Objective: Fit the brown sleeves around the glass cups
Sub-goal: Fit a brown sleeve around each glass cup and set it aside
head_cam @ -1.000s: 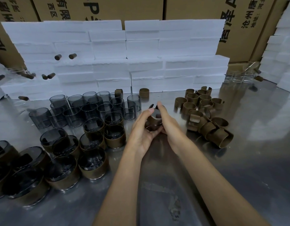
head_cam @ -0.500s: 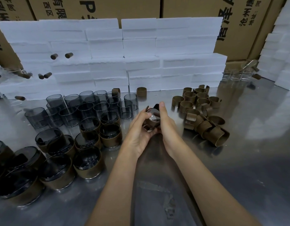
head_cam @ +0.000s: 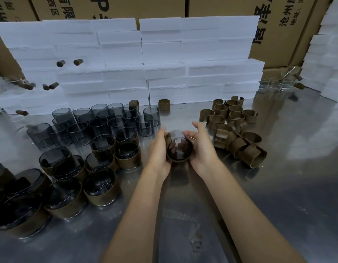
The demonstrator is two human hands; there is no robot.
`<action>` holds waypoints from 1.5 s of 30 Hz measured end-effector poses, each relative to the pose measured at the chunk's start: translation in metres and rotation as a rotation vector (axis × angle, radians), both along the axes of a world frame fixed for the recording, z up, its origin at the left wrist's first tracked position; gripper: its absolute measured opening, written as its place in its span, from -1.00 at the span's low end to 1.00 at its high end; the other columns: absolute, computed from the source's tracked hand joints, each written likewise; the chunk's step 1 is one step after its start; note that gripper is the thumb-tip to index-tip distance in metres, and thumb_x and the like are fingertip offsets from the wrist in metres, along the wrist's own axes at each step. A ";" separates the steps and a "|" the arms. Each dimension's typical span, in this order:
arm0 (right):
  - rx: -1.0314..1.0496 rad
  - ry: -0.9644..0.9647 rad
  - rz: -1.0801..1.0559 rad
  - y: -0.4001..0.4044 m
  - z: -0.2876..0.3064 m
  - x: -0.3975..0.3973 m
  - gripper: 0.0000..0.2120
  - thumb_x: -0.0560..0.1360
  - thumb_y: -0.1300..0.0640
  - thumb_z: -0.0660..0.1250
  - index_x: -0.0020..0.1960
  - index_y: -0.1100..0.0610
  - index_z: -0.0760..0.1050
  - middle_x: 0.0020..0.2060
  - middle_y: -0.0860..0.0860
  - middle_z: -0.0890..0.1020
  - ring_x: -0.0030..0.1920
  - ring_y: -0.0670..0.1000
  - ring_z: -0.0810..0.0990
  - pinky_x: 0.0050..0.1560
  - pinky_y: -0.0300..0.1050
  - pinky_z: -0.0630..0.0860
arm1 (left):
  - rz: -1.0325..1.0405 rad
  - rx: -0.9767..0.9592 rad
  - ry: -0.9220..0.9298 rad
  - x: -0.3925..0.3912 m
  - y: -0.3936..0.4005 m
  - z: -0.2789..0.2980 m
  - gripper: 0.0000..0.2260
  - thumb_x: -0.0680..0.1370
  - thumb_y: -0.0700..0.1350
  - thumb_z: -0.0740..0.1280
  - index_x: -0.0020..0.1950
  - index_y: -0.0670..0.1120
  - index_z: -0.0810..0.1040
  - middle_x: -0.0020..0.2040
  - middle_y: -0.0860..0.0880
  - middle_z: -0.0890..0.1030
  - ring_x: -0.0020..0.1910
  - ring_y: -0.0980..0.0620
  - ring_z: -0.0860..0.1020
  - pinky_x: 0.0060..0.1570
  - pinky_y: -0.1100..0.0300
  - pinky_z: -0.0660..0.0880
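A glass cup (head_cam: 178, 144) with a brown sleeve (head_cam: 180, 158) around its lower part is held above the table (head_cam: 278, 186) between the left hand (head_cam: 158, 149) and the right hand (head_cam: 201, 147), both curled around its sides. Loose sleeves (head_cam: 234, 130) are piled just right of the hands; bare cups (head_cam: 99, 122) and sleeved cups (head_cam: 99, 168) are gathered to the left.

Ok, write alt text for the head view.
Two hands, left hand and right hand, hold a glass cup wrapped in a brown sleeve above a steel table. Sleeved cups stand left, loose sleeves lie right.
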State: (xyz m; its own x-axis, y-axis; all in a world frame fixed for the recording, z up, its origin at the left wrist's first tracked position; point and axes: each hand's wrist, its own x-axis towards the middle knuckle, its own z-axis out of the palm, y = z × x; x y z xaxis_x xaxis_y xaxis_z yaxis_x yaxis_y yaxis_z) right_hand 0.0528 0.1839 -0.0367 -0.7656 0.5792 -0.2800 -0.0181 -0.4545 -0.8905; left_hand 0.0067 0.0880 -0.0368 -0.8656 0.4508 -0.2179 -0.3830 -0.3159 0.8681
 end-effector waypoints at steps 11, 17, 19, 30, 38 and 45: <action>-0.094 0.003 -0.086 -0.008 0.005 -0.001 -0.77 0.46 0.19 0.42 -0.34 0.14 0.47 -0.49 0.03 0.51 -0.43 0.07 0.46 -0.28 -0.10 0.43 | 0.133 -0.063 0.046 0.008 0.011 -0.005 -0.72 0.60 -0.11 0.36 -0.32 -0.06 0.47 -0.49 0.04 0.50 -0.54 0.11 0.48 -0.49 0.33 0.40; -0.101 0.000 0.001 -0.009 0.007 0.000 -0.89 0.41 0.23 0.45 -0.24 0.17 0.54 -0.32 0.15 0.60 -0.30 0.16 0.59 -0.21 -0.02 0.55 | 0.121 -0.048 0.017 0.009 0.009 0.000 -0.87 0.59 -0.10 0.39 -0.10 -0.14 0.58 -0.25 -0.09 0.61 -0.30 -0.01 0.61 -0.22 0.18 0.55; -0.108 0.000 0.012 -0.009 0.006 -0.001 -0.90 0.40 0.24 0.46 -0.23 0.17 0.54 -0.35 0.14 0.61 -0.32 0.14 0.60 -0.22 -0.03 0.56 | 0.123 -0.048 0.007 0.008 0.008 0.000 -0.87 0.59 -0.09 0.39 -0.07 -0.15 0.58 -0.20 -0.11 0.60 -0.22 -0.06 0.61 -0.10 0.10 0.55; -0.104 -0.011 0.015 -0.010 0.013 0.005 -0.90 0.42 0.21 0.46 -0.20 0.17 0.55 -0.35 0.11 0.59 -0.33 0.11 0.59 -0.23 -0.07 0.56 | 0.123 -0.038 0.039 0.009 0.007 -0.004 -0.82 0.59 -0.06 0.41 -0.19 -0.08 0.60 -0.39 0.01 0.64 -0.38 0.06 0.64 -0.23 0.18 0.56; 0.406 0.232 -0.303 0.007 0.024 0.013 -0.70 0.60 0.24 0.30 -0.28 0.26 0.37 -0.39 0.09 0.29 -0.35 -0.02 0.29 -0.26 -0.13 0.30 | -0.158 -0.217 0.288 0.014 0.008 0.004 -0.50 0.45 0.31 0.40 0.10 -0.09 0.61 -0.11 -0.01 0.65 -0.16 0.05 0.67 -0.33 0.15 0.51; 0.379 0.274 -0.185 0.012 0.026 0.019 -0.79 0.46 0.02 0.30 -0.17 0.15 0.57 -0.22 -0.10 0.66 -0.15 -0.17 0.62 -0.04 -0.29 0.54 | -0.128 0.134 0.051 0.019 0.011 0.006 -0.55 0.51 0.01 0.50 0.29 -0.21 0.53 0.00 -0.19 0.66 -0.12 -0.09 0.67 -0.19 0.13 0.59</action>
State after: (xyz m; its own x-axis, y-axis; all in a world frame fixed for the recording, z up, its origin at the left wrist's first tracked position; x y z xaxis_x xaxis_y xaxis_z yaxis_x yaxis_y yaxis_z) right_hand 0.0714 0.1955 -0.0109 -0.6562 0.7345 0.1728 -0.3240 -0.0675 -0.9436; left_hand 0.0258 0.0988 -0.0312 -0.8080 0.5796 -0.1063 -0.3843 -0.3815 0.8407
